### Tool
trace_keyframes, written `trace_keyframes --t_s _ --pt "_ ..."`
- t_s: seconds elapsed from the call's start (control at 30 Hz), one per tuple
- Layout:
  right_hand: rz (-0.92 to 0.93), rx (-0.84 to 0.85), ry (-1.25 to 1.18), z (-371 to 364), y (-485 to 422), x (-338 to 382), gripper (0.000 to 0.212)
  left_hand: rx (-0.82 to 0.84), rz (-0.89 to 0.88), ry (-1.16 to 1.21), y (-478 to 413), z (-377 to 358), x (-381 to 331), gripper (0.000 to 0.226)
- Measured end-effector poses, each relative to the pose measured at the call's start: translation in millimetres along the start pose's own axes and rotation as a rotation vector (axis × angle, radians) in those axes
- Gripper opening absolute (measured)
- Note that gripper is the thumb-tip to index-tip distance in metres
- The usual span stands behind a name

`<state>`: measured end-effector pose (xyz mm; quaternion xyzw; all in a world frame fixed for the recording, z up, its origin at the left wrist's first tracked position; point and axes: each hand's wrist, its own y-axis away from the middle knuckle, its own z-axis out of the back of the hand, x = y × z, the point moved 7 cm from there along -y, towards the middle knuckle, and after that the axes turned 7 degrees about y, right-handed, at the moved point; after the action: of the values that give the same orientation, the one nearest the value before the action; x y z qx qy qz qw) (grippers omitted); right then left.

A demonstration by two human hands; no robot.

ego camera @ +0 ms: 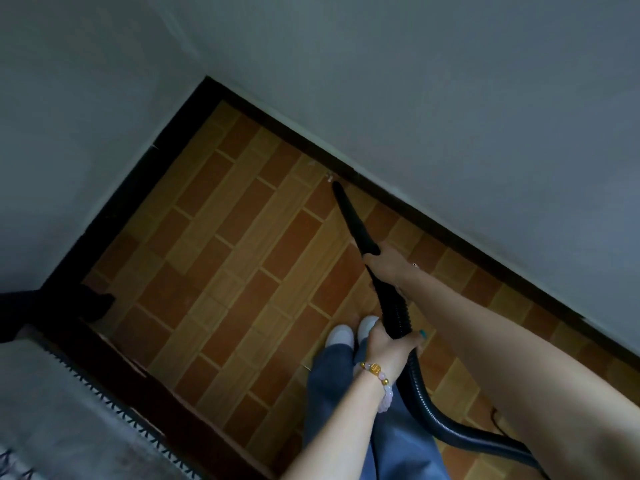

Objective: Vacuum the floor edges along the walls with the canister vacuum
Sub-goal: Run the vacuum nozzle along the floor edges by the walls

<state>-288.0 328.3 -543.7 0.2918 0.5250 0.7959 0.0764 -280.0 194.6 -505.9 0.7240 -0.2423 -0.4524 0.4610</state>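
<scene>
**Both My Hands Hold the Vacuum Pipe by the Wall**

My right hand (pixel 389 266) is wrapped tight around the black pipe, right where the long thin nozzle (pixel 351 220) begins. My left hand (pixel 388 342) is just behind it and grips the bumpy end of the black hose (pixel 427 412). One nail on that hand is painted blue-green. On my left wrist is a bead bracelet (pixel 375 370) with pink beads and a gold one. The gold bead has a mark that is too small to read.

Ahead of my right hand, the nozzle points down and away from me. Its tip is close to the dark strip (pixel 433 226) at the bottom of the grey wall (pixel 450 98). Some tiny pale bits (pixel 329 174) lie just past the tip. Behind my left hand, the hose bends to my right and runs out of the picture.

Just below my left hand are my white shoes (pixel 341 336) and blue trousers (pixel 332 393). They stand on a floor (pixel 242 254) that looks like orange and tan bricks. Far to the left of my hands is a grey cloth with a zigzag edge (pixel 52 410).
</scene>
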Motion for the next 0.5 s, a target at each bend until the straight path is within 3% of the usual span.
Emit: trace_keyframes --t_s 0.2,0.3,0.43,0.5 --pt "-0.023 0.038 0.049 -4.3 -7.5 0.0 0.042 -0.023 0.039 0.005 -3.7 -2.8 -1.9 0.014" --pt "-0.061 0.052 0.081 -8.2 -12.0 1.0 0.043 -0.007 0.076 -0.019 -5.3 0.7 -4.5 0.025" --pt "-0.039 0.03 0.103 -12.2 -21.4 7.7 0.044 -0.014 0.082 -0.008 -12.8 6.8 -6.2 0.006" --pt "-0.034 0.018 0.127 -11.6 -24.9 11.6 0.041 -0.016 0.08 0.011 -14.5 5.7 -10.1 0.013"
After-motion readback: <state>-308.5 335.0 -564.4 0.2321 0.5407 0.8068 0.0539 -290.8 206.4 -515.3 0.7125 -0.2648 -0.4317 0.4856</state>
